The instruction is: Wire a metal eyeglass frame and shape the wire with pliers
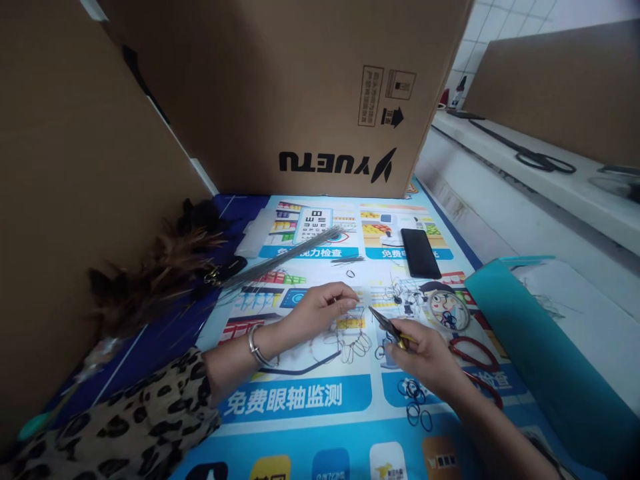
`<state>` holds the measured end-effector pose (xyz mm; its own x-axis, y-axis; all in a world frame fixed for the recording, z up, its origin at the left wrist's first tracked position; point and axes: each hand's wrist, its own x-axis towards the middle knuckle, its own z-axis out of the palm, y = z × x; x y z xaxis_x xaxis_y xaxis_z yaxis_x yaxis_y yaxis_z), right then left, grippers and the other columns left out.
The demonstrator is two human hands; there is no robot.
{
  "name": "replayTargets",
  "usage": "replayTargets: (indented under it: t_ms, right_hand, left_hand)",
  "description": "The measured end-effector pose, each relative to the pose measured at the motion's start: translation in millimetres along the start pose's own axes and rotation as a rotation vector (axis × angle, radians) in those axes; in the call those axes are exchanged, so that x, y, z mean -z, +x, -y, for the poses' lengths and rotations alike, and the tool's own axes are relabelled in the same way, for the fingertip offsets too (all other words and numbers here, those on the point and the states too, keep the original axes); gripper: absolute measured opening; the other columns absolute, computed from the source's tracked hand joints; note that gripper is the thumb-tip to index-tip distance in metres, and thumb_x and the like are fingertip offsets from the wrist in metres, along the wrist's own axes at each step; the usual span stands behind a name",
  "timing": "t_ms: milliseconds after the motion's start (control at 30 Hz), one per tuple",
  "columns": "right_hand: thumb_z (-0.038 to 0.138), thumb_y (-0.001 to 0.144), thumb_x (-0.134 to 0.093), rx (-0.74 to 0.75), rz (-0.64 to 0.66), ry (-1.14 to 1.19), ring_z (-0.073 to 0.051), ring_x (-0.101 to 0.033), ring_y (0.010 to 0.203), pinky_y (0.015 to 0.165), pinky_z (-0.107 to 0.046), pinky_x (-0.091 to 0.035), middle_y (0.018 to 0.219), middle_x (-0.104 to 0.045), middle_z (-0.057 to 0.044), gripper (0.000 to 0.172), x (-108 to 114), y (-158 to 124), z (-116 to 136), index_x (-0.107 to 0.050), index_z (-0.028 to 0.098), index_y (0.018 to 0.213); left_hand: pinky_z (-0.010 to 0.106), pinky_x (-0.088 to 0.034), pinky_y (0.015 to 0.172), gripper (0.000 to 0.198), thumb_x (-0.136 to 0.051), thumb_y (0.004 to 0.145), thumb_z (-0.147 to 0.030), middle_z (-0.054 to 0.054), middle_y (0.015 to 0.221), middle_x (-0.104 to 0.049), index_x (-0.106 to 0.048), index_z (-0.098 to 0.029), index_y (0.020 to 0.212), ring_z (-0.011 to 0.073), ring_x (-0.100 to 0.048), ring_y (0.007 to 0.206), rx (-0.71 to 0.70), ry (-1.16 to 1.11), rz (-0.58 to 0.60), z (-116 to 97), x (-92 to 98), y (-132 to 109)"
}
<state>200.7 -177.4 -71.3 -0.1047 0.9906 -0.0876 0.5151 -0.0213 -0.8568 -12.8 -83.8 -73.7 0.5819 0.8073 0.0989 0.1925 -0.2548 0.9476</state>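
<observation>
My left hand (320, 310), with a silver bangle at the wrist, is closed in a pinch above the printed mat; anything between its fingertips is too small to make out. In my right hand (425, 353) are yellow-handled pliers (386, 325), their pointed jaws aimed at the left fingertips and apart from them. Thin wire loops (354, 345) lie just below the left hand. A bundle of grey wires (295, 253) lies beyond it, with a small dark ring (351, 274) nearby. Several black rings (415, 403) rest below the right hand.
A black phone (421, 253), a round clear dish (449, 311) with dark rings and red-handled scissors (475, 353) lie on the right. A teal box (545, 353) stands beyond them. Brown feathers (145, 273) are at left. A large cardboard box (280, 87) stands behind.
</observation>
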Motion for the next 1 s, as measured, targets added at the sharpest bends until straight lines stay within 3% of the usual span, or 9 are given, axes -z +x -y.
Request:
replayTargets:
  t_ms: [100,267,567,767,1000]
  right_hand:
    - [0.022,0.073,-0.056,0.006,-0.015,-0.033,-0.022,-0.06,0.085,0.07,-0.03,-0.051,0.096,-0.064,-0.007,0.032,0.7,2.3,-6.2,-0.064,0.016,0.104]
    - [0.022,0.073,-0.056,0.001,-0.033,-0.095,-0.021,-0.059,0.078,0.066,-0.029,-0.05,0.088,-0.065,-0.006,0.036,-1.6,2.8,-13.1,-0.062,0.016,0.108]
    - [0.025,0.076,-0.054,0.018,-0.007,-0.15,-0.017,-0.057,0.071,0.059,-0.025,-0.045,0.088,-0.062,-0.005,0.031,-2.2,2.6,-14.6,-0.061,0.016,0.105]
    - [0.023,0.075,-0.053,0.033,0.013,-0.191,-0.015,-0.053,0.064,0.054,-0.022,-0.041,0.073,-0.059,-0.001,0.02,-0.5,1.9,-6.5,-0.063,0.017,0.091]
    - [0.024,0.073,-0.055,0.023,-0.012,-0.136,-0.015,-0.053,0.065,0.053,-0.022,-0.04,0.075,-0.061,-0.001,0.02,-1.0,3.2,-7.2,-0.064,0.018,0.089]
  left_hand:
    - [0.024,-0.04,0.067,0.013,-0.052,0.081,-0.026,0.002,0.078,-0.06,-0.062,-0.017,0.082,0.013,-0.053,0.072,-0.035,0.19,-0.014,6.1,3.6,4.5]
    - [0.023,-0.038,0.062,0.012,-0.055,0.078,-0.027,0.001,0.074,-0.056,-0.062,-0.018,0.073,0.0127,-0.051,0.066,-0.028,0.424,0.118,13.0,4.8,7.8]
    - [0.027,-0.041,0.071,0.017,-0.053,0.076,-0.021,0.004,0.089,-0.056,-0.062,-0.02,0.091,0.017,-0.052,0.08,-0.116,0.496,0.188,10.0,0.6,5.2]
    - [0.028,-0.041,0.072,0.017,-0.053,0.075,-0.018,0.004,0.084,-0.055,-0.063,-0.019,0.088,0.0188,-0.05,0.082,-0.126,0.598,0.205,12.4,-3.5,4.9]
    - [0.028,-0.041,0.07,0.017,-0.052,0.074,-0.016,0.003,0.083,-0.056,-0.063,-0.02,0.086,0.0177,-0.051,0.08,-0.11,0.605,0.22,11.7,-4.1,5.9]
